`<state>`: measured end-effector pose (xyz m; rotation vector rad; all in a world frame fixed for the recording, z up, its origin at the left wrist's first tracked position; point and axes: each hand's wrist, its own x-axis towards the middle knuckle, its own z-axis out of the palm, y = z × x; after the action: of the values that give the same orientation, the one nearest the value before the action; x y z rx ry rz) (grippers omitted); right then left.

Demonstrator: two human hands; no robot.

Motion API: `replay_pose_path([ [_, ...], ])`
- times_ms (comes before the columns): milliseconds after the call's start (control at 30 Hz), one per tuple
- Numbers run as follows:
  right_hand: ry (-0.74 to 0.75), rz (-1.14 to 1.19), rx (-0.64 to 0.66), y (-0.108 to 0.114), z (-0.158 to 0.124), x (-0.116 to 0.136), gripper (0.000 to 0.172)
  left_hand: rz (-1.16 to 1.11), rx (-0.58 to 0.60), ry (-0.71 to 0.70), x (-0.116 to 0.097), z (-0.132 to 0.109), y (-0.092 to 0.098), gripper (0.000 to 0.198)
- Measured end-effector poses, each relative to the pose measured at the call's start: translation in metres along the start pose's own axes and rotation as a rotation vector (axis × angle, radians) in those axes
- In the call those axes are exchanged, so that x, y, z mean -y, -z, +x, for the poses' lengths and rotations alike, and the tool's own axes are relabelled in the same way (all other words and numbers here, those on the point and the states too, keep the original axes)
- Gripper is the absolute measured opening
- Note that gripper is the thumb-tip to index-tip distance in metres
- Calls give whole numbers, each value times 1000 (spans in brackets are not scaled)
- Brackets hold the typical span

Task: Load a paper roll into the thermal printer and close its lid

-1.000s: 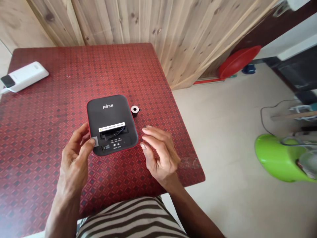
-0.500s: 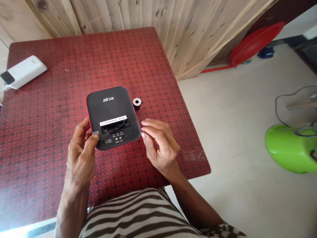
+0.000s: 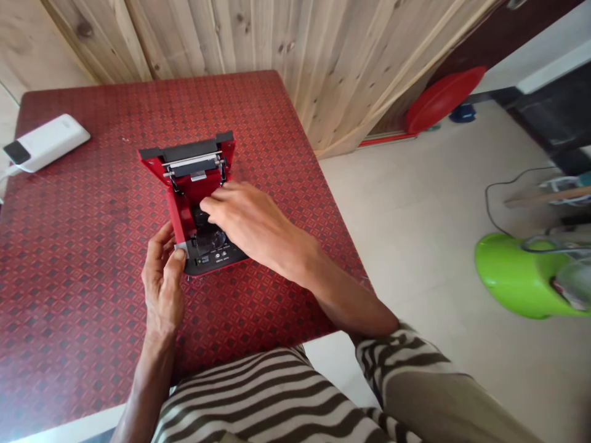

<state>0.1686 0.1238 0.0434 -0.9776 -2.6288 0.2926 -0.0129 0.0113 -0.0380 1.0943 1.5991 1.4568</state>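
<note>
A small black and red printer (image 3: 216, 257) stands on the red patterned table (image 3: 83, 258) with its lid (image 3: 190, 159) swung up, showing a red inside. My left hand (image 3: 162, 284) grips the printer's front left corner, the thumb on a grey tab. My right hand (image 3: 252, 224) reaches over the open compartment, its fingers stretched out and lying on the parts inside. Nothing shows in those fingers. The hand hides most of the compartment.
A white power bank (image 3: 46, 140) with a cable lies at the table's far left. Wooden wall panels stand behind the table. On the floor to the right are a red basin (image 3: 443, 98), a green plastic object (image 3: 517, 280) and a loose cable (image 3: 496, 203).
The printer's lid has gone from closed to raised. My right hand moved from beside the printer into the open compartment. The small roll core to the printer's right is out of sight.
</note>
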Motion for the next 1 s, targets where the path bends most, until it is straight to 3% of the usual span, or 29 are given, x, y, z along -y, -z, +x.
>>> replay_pose_path([
  [67, -27, -87, 235, 5, 24, 7, 27, 30, -1, -31, 5, 1, 2, 51],
  [133, -27, -132, 320, 3, 41, 12, 31, 57, -11, -42, 7, 3, 3, 54],
  [267, 41, -104, 261, -17, 55, 3, 24, 55, 12, -5, -1, 3, 2, 55],
  [400, 106, -124, 184, -25, 51, -9, 9, 42, 26, 38, -9, 2, 1, 54],
  [600, 128, 12, -88, 21, 3, 2, 7, 29, 44, 65, -6, 2, 4, 60],
  [733, -34, 349, -276, 42, -53, -11, 26, 42, 25, 67, -2, 2, 6, 59],
  [800, -181, 491, -333, 33, -81, -23, 32, 49, 11, 45, 0, 3, 6, 55],
  [900, -411, 624, -354, -3, -109, -39, 32, 61, -7, 20, 2, 3, 6, 52],
  [1000, -464, 686, -329, -44, -116, -42, 26, 79, -25, 20, 3, 3, 5, 54],
])
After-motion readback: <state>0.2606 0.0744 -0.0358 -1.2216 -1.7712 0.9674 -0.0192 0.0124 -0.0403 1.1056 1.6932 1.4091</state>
